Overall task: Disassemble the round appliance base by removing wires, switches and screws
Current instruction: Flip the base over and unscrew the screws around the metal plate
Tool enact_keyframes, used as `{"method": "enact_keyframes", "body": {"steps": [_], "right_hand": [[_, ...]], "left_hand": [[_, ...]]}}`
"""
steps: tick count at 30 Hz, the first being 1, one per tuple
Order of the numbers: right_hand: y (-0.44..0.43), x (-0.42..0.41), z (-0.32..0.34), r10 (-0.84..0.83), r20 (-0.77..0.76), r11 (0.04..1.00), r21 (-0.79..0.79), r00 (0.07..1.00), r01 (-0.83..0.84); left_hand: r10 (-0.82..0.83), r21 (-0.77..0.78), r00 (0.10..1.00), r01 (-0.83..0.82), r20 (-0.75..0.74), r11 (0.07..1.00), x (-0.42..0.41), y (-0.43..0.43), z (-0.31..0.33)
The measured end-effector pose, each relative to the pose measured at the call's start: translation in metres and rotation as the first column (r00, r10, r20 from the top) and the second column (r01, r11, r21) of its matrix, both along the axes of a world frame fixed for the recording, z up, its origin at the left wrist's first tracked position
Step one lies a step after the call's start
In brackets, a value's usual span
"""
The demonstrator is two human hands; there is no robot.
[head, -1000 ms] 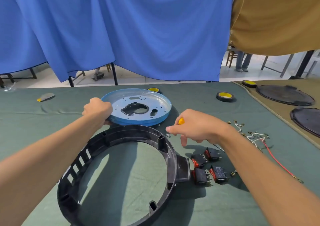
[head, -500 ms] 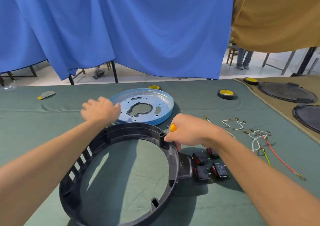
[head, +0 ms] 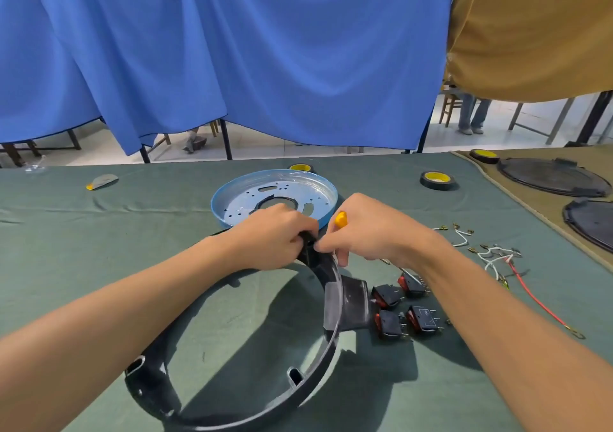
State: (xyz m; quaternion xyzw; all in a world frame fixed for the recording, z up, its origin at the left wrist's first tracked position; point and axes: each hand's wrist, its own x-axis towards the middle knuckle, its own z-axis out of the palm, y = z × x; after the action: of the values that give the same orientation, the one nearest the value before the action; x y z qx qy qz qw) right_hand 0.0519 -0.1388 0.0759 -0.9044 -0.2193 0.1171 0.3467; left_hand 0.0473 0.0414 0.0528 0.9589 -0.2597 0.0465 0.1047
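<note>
Head view: black ring housing [head: 156,385] flat on desk [head: 99,265], middle, toward near edge. Left hand [head: 275,239] curled over its far rim at upright post. Right hand [head: 374,232] touching same post from right, fingers closed round yellow-handled screwdriver [head: 340,219]. Both hands equally near. Shaft seems to point toward right edge, away from post; likely needs reversing. Rocker switches [head: 408,309] just right of housing.
</note>
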Motion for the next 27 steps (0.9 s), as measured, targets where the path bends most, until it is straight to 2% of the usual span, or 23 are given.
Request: {"method": "enact_keyframes", "body": {"steps": [4,9,15,19,23,27], "right_hand": [[-0.017,0.013,0.001,-0.062,-0.051,0.997,0.049,0.997,0.065],[-0.007,0.011,-0.015,0.065,0.087,0.976,-0.214,0.994,-0.045],[0.017,0.003,-0.035,0.130,0.230,0.941,-0.334,0.965,-0.048],[0.020,0.001,-0.037,0.120,0.266,0.930,-0.366,0.956,-0.015],[0.019,0.003,-0.035,0.066,0.238,0.923,-0.385,0.969,0.031],[-0.009,0.019,-0.017,-0.087,0.248,0.932,-0.321,0.965,0.166]], "left_hand": [[0.167,-0.087,0.985,-0.163,0.041,0.983,0.005,0.018,0.006],[0.286,-0.209,0.957,-0.272,0.041,0.939,0.006,0.040,0.006],[0.256,-0.203,0.965,-0.240,0.055,0.949,0.005,0.035,0.007],[0.247,-0.193,0.968,-0.232,0.053,0.953,0.004,0.033,0.007],[0.266,-0.188,0.963,-0.252,0.049,0.949,0.005,0.032,0.006],[0.278,-0.170,0.959,-0.266,0.050,0.949,0.003,0.027,0.002]]}}
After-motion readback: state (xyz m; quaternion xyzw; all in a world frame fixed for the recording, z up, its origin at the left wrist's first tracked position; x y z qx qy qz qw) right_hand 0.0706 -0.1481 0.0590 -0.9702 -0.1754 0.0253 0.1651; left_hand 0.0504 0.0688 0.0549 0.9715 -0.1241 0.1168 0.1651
